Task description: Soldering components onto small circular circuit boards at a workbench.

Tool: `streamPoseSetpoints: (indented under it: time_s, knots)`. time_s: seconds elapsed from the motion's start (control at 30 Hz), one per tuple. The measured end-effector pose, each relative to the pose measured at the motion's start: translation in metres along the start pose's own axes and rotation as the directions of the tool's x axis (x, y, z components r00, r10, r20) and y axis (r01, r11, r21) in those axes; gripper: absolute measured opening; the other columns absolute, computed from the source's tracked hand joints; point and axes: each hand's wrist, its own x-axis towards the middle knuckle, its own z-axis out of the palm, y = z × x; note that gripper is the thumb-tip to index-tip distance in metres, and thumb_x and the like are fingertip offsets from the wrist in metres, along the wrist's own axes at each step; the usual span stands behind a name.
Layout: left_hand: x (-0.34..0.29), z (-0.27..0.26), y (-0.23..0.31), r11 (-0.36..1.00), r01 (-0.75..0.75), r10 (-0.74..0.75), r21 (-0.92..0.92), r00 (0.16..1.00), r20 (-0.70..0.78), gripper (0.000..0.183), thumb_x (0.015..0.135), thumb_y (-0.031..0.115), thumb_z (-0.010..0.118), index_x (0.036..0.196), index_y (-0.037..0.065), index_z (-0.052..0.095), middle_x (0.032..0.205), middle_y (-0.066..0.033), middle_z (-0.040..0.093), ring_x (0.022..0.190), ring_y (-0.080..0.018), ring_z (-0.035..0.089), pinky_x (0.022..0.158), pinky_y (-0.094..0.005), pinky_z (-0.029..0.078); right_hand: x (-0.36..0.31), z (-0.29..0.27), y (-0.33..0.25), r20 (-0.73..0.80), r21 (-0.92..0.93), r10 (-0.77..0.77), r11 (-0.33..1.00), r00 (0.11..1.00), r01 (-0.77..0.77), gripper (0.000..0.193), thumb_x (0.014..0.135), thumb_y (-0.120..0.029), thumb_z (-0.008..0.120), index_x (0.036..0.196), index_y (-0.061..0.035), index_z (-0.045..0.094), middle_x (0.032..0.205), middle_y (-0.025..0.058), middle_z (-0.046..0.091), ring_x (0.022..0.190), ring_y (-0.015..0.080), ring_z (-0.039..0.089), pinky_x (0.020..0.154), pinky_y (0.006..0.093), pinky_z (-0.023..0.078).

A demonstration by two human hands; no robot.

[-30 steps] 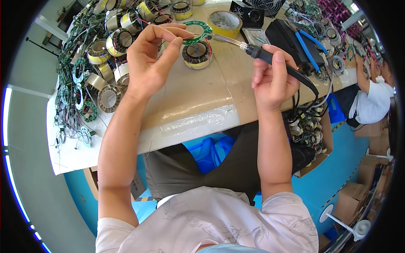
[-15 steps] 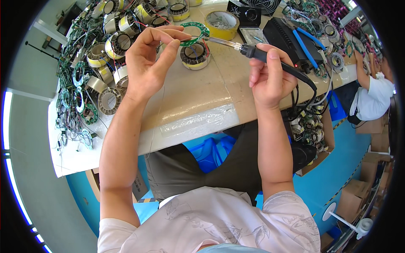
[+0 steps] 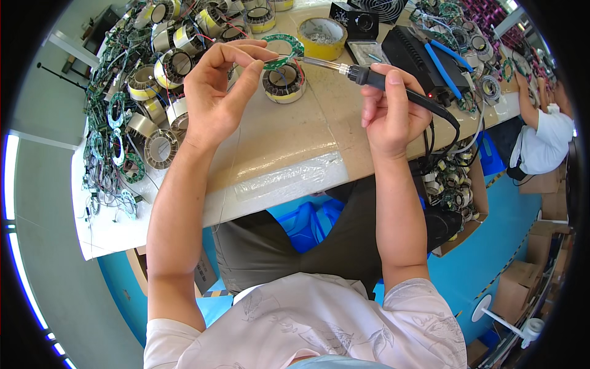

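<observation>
My left hand (image 3: 218, 86) is closed in a pinch at the left edge of a green ring-shaped circuit board (image 3: 297, 47). A thin solder wire runs from its fingertips toward the board's right side, and a fine strand hangs below the hand. My right hand (image 3: 396, 114) grips a black-handled soldering iron (image 3: 367, 77), whose tip meets the board's near right edge. Just under the board stands a motor stator coil (image 3: 284, 92) with yellow tape and a red wire. Whether the left fingers also touch the board is unclear.
Stator coils (image 3: 142, 80) and wired ring boards (image 3: 117, 111) are heaped at the left. A tape roll (image 3: 322, 37) holding small bits stands behind. At the right sit a black soldering station (image 3: 412, 58) and blue-handled pliers (image 3: 444, 71). Another person (image 3: 544, 138) works farther right.
Both hands stay nearly in place. The iron has shifted very slightly left, its tip remaining at the board's edge.
</observation>
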Motion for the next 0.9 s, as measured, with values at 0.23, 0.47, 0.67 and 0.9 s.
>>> streamPoseSetpoints:
  time_s: [0.23, 0.47, 0.67, 0.9]
  knots:
    - [-0.0013, -0.0039, -0.0038, 0.998, -0.027, 0.023, 0.063, 0.998, 0.052, 0.006, 0.094, -0.006, 0.06, 0.096, -0.001, 0.06, 0.112, -0.0194, 0.071, 0.125, -0.0303, 0.058, 0.108, -0.0444, 0.041, -0.0006, -0.0014, 0.0013, -0.022, 0.038, 0.022, 0.999, 1.0, -0.021, 0.019, 0.098, -0.013, 0.061, 0.1, 0.0044, 0.069, 0.071, 0.0122, 0.069, 0.04, 0.007, 0.049, 0.036, 0.0204, 0.035]
    - [-0.001, 0.0008, -0.0011, 1.0, 0.009, -0.009, 0.018, 1.0, -0.009, 0.006, 0.09, -0.002, 0.065, 0.09, 0.002, 0.061, 0.105, -0.012, 0.074, 0.118, -0.0253, 0.06, 0.108, -0.0422, 0.041, -0.0007, -0.0014, 0.0017, 0.002, 0.016, 0.009, 1.0, 1.0, -0.009, 0.019, 0.098, -0.012, 0.061, 0.1, 0.0043, 0.069, 0.071, 0.0119, 0.069, 0.04, 0.007, 0.048, 0.036, 0.0206, 0.035]
    - [-0.0006, 0.0006, -0.0001, 1.0, 0.008, -0.008, 0.014, 1.0, -0.007, 0.006, 0.091, -0.002, 0.065, 0.091, 0.002, 0.06, 0.105, -0.0124, 0.074, 0.117, -0.0254, 0.06, 0.108, -0.0421, 0.041, -0.0006, -0.001, 0.0023, 0.014, 0.005, -0.008, 1.0, 1.0, 0.008, 0.018, 0.098, -0.012, 0.061, 0.1, 0.004, 0.069, 0.071, 0.0114, 0.069, 0.041, 0.0066, 0.049, 0.036, 0.0204, 0.035]
    - [-0.0005, 0.0009, -0.001, 1.0, 0.002, -0.002, -0.005, 1.0, -0.013, 0.007, 0.091, -0.002, 0.064, 0.09, 0.002, 0.059, 0.105, -0.0129, 0.074, 0.117, -0.0259, 0.06, 0.107, -0.042, 0.041, -0.0012, -0.0025, 0.002, 0.001, 0.022, 0.002, 1.0, 1.0, -0.002, 0.019, 0.099, -0.013, 0.06, 0.102, 0.0041, 0.069, 0.072, 0.0121, 0.069, 0.04, 0.0066, 0.048, 0.037, 0.0203, 0.035]
